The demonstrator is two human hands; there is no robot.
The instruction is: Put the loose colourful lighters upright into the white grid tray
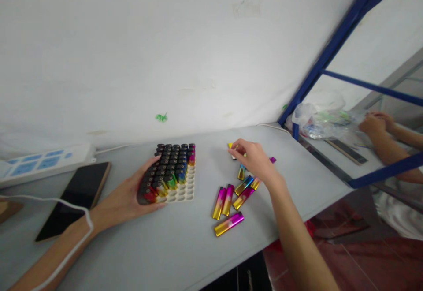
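Observation:
My left hand (128,198) is closed around the left side of a white tray (190,189) with round holes. Upright lighters (165,167) with black tops fill most of it; bare holes show along its right and near sides. My right hand (251,156) is pinched shut over the table, right of the tray. A yellow end shows above its fingertips and a dark end below, on what looks like a lighter (230,144). Beneath and in front of this hand, several loose lighters (228,224) lie flat, coloured pink, gold and blue; the hand partly covers some.
A phone (77,194) and a white power strip (49,163) lie at the left, with a white cable (76,206) crossing my left forearm. Blue frame bars (330,57) stand at the right. Beyond them are plastic bags (320,121) and another person's hands (376,123).

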